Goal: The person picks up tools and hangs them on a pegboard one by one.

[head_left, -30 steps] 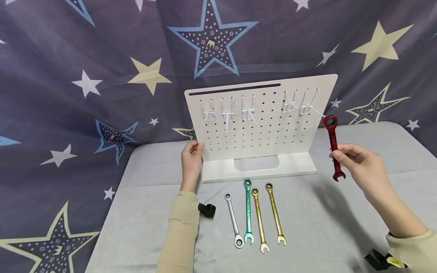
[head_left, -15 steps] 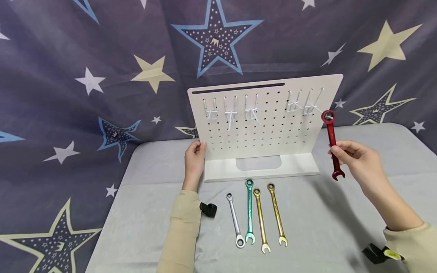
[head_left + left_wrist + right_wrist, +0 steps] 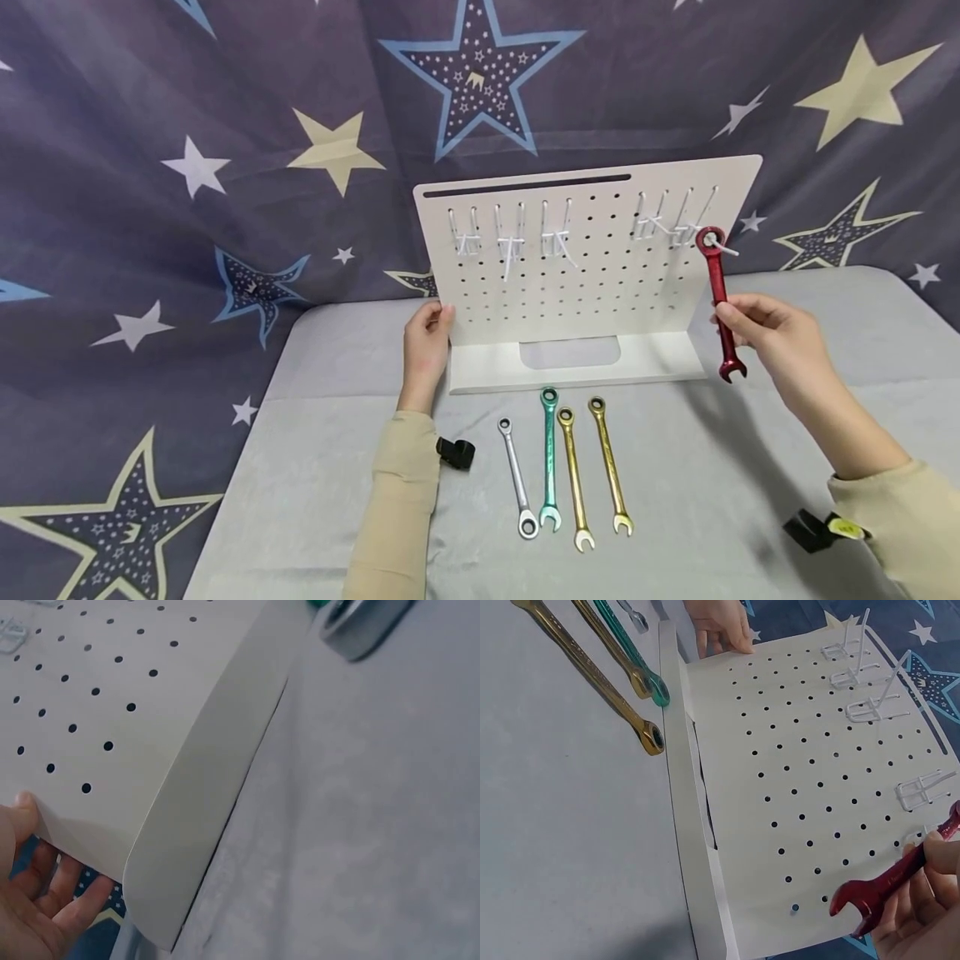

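A person's L hand (image 3: 426, 354) pinches the L edge of a white pegboard (image 3: 495, 333), thumb on the front, fingers behind. White wire hooks (image 3: 511, 244) line the board's upper part. In front, on gray cloth (image 3: 337, 483), lie, L to R, a silver wrench (image 3: 516, 471), a green wrench (image 3: 550, 458), a gold wrench (image 3: 575, 483) and a 2nd gold wrench (image 3: 610, 462).

At far R, well apart from the other, the R hand (image 3: 783, 342) pinches a red wrench (image 3: 717, 279) mid-shank btwn thumb & fingers. Its finish is dark, glossy metallic red, w/ a round ring at one end & a forked head at the other. The ring is around the rightmost hook's prong (image 3: 729, 248), in front of the board. 0.5 s ago the ring sat at the prong's tip; now it's farther in, w/ the tip poking out past it. In head view the long axis runs near-vert., ring up & a bit L, fork down & a bit R, toward the cloth.
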The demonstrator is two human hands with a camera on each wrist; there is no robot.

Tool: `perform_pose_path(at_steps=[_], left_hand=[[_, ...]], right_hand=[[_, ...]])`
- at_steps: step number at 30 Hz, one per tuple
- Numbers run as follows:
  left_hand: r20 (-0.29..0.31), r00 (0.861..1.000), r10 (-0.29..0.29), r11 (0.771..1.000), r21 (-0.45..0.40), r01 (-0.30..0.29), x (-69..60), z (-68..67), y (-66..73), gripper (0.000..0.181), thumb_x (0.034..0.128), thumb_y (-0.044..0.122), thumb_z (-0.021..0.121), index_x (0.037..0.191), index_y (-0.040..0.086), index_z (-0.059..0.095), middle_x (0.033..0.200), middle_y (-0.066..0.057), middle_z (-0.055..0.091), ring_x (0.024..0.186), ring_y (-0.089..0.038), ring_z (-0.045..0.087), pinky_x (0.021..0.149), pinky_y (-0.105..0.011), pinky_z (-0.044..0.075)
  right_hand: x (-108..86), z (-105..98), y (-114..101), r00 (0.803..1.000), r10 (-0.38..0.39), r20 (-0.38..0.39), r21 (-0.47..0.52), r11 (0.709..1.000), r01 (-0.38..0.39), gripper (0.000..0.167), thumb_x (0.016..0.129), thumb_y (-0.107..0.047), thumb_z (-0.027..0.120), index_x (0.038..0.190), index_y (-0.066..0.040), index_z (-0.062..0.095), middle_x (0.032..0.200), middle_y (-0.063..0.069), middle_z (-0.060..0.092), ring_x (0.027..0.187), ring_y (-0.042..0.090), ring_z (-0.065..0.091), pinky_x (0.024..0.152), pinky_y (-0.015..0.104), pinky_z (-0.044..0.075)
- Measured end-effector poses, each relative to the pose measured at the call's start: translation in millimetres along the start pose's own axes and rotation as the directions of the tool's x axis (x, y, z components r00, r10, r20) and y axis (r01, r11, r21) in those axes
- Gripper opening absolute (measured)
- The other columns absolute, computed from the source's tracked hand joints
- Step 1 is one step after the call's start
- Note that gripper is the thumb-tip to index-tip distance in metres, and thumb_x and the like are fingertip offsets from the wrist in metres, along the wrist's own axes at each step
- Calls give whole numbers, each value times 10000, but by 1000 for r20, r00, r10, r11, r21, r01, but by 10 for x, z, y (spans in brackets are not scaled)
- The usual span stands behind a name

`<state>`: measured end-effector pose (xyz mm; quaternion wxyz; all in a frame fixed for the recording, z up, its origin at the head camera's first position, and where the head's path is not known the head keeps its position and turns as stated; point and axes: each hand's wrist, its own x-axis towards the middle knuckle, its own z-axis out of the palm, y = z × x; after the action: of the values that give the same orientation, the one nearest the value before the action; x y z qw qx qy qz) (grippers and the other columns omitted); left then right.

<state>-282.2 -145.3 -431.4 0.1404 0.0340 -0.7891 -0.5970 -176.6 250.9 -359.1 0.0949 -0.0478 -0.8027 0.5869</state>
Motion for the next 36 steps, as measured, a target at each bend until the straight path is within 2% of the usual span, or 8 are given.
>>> perform_pose_path(at_steps=[3,8,12,16,21,25,32,36], left_hand=[[-10,1000,12,1000,2,-12,2,2,13,226,994,167,621,1078,-39,663,1016,-165,650,887,-218,554,794,-298,449],[-23,997,78,997,-13,-78,-9,-5,41,226,1004,147,599,1142,-30,634,1077,-177,621,1011,-280,569,891,-379,463],[-49,994,102,994,-39,-104,-13,-5,64,213,1006,121,588,1157,-25,625,1075,-178,610,1037,-293,563,915,-404,458],[-70,996,63,995,-72,-68,-11,27,92,203,998,96,596,1141,-43,634,1046,-170,621,993,-256,569,886,-340,462],[-87,996,7,994,-107,-17,-5,55,133,221,996,104,602,1140,-61,637,988,-135,625,878,-161,555,772,-216,447],[-92,996,-15,992,-123,3,2,49,129,226,998,116,603,1132,-63,637,957,-112,617,821,-108,524,709,-171,426],[-23,997,-69,984,-164,64,16,53,142,287,1018,163,577,1197,-59,616,1042,-129,601,928,-156,544,845,-259,473],[-18,996,-90,982,-166,85,22,49,137,287,1022,166,571,1204,-50,616,1057,-129,596,954,-172,547,888,-304,478]], right_hand=[[36,15,-14,1000,8,-12,3,1000,-8,46,964,-267,669,984,-256,710,821,-217,694,695,4,609,657,146,455],[81,50,5,1000,12,-23,16,1000,-11,41,961,-251,676,974,-253,715,812,-225,689,712,-20,599,641,139,460],[122,87,38,1000,10,-19,17,1000,-9,70,960,-237,678,941,-297,709,805,-239,683,728,-46,591,638,136,460],[164,115,54,999,12,-33,11,1000,-12,78,958,-251,680,925,-319,702,790,-247,674,727,-48,581,634,132,456],[204,150,45,999,4,-38,16,1000,-3,49,956,-260,683,940,-302,704,796,-247,675,742,-42,578,634,138,466],[245,194,52,1000,1,-30,40,999,0,61,954,-245,687,934,-298,708,789,-234,677,725,-28,575,624,146,469],[329,192,145,999,17,-32,73,997,-14,101,959,-243,678,907,-327,696,782,-233,675,724,-27,575,609,129,484],[404,220,211,999,13,-33,59,998,-11,63,961,-254,673,937,-311,683,796,-247,673,759,-41,587,618,126,497]])
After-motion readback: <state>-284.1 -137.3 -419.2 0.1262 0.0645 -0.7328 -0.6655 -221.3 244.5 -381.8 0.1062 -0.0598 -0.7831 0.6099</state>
